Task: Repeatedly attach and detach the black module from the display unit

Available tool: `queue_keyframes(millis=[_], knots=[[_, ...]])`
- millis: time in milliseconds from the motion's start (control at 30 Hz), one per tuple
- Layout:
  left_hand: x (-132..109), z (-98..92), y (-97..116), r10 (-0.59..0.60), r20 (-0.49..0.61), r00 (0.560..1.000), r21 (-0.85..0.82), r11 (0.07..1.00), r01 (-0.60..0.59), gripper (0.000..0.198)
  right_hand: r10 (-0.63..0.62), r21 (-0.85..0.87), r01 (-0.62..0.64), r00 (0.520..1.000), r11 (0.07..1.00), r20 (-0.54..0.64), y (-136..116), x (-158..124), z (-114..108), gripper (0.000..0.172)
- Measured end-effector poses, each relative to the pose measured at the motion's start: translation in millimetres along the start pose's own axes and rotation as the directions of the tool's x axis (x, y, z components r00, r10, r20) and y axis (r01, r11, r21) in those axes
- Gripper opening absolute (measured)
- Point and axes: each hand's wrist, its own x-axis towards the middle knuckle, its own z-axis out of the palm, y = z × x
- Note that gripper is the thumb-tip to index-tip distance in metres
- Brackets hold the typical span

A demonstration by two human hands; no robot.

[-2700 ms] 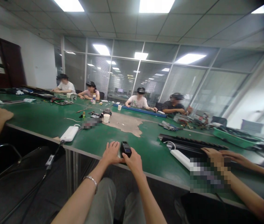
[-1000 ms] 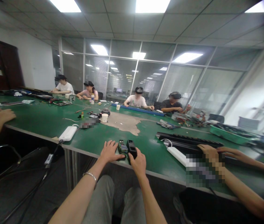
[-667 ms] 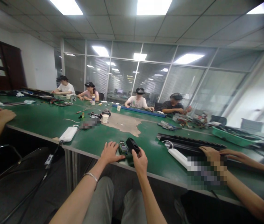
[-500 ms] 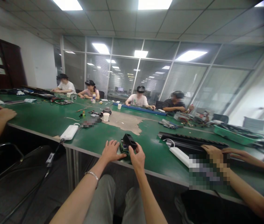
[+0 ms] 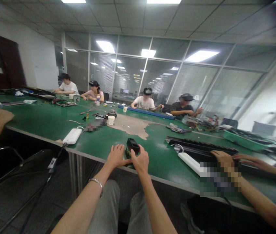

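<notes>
Just inside the table's near edge is a boxy black plastic housing (image 5: 132,145) with openings in its top. A green circuit board (image 5: 127,154) shows along its left side, mostly hidden by the housing and my hands. My right hand (image 5: 141,160) grips the housing from the right, thumb on the near side and fingers behind. My left hand (image 5: 116,156) lies to the left with its fingers stretched out over the table, its thumb reaching toward the board's near edge. Whether that thumb presses on the board I cannot tell.
A white power strip (image 5: 72,136) lies to the left, another (image 5: 189,163) to the right. Beyond my hands stand a paper cup (image 5: 111,120) and loose parts. A neighbour's hand (image 5: 223,159) rests by a long black part on the right. Several people sit across the green table (image 5: 91,143).
The black housing has turned and come down flatter over the circuit board. My right hand has shifted slightly left with it, its thumb now nearer my left thumb.
</notes>
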Motion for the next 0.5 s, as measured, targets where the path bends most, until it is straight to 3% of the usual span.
queue_keyframes(millis=[167,300,500], knots=[[0.4,0.0,-0.3,0.006,0.025,1.0,0.01,1.0,-0.007,0.095,-0.017,-0.075,0.023,0.996,0.997,0.092,4.6,-6.3,-0.1,0.053],[0.0,-1.0,-0.1,0.018,0.035,0.999,0.008,1.0,-0.018,0.097,0.005,-0.095,0.012,0.985,0.995,0.174,15.8,-16.3,2.2,0.062],[0.0,-0.7,-0.3,0.015,0.029,0.999,-0.002,1.0,-0.015,0.102,0.049,0.065,-0.056,0.993,0.996,0.107,21.9,-16.5,8.4,0.079]])
